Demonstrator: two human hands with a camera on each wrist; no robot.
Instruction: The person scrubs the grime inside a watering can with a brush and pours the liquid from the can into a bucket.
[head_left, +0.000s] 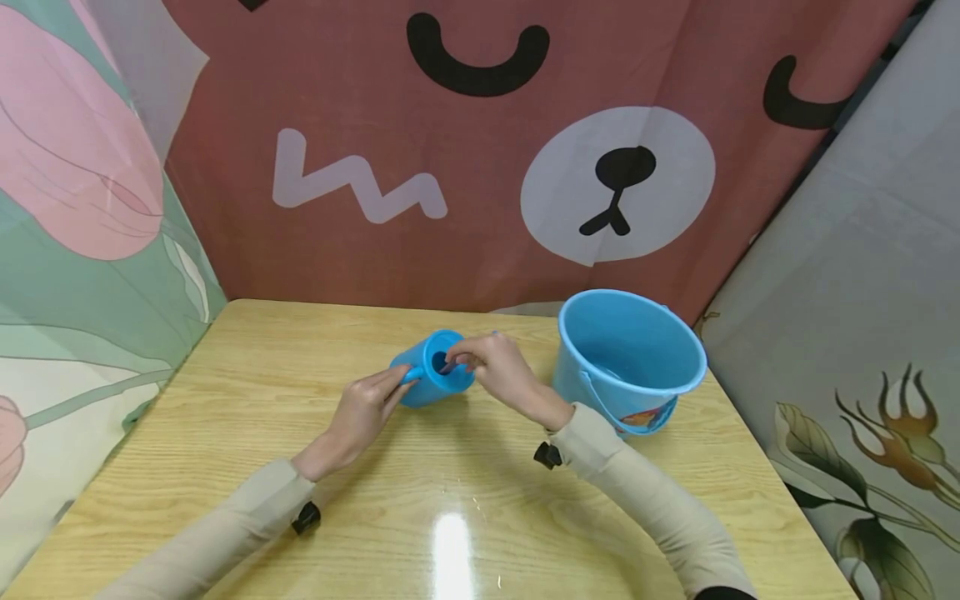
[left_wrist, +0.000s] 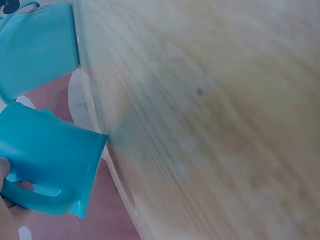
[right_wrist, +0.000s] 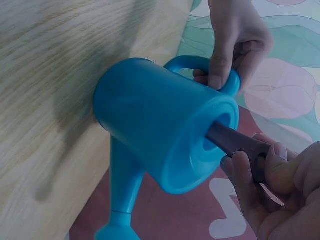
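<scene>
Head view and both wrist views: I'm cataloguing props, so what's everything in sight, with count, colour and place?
Table: one, light wood, foreground.
Watering can: one, blue, mid-table.
Tool: one, dark purplish, partly inside the watering can.
Bucket: one, light blue, right of the watering can.
Sticker: one, reddish, on the bucket.
Backdrop: one, reddish-brown, behind the table.
Left cloth: one, green and pink, left of the table.
Right cloth: one, pale grey, right of the table.
Devices: two, black, near the wrists.
Sleeves: two, beige, on the forearms.
Left hand: one, bare, gripping the watering can's handle.
Right hand: one, bare, holding the tool.
</scene>
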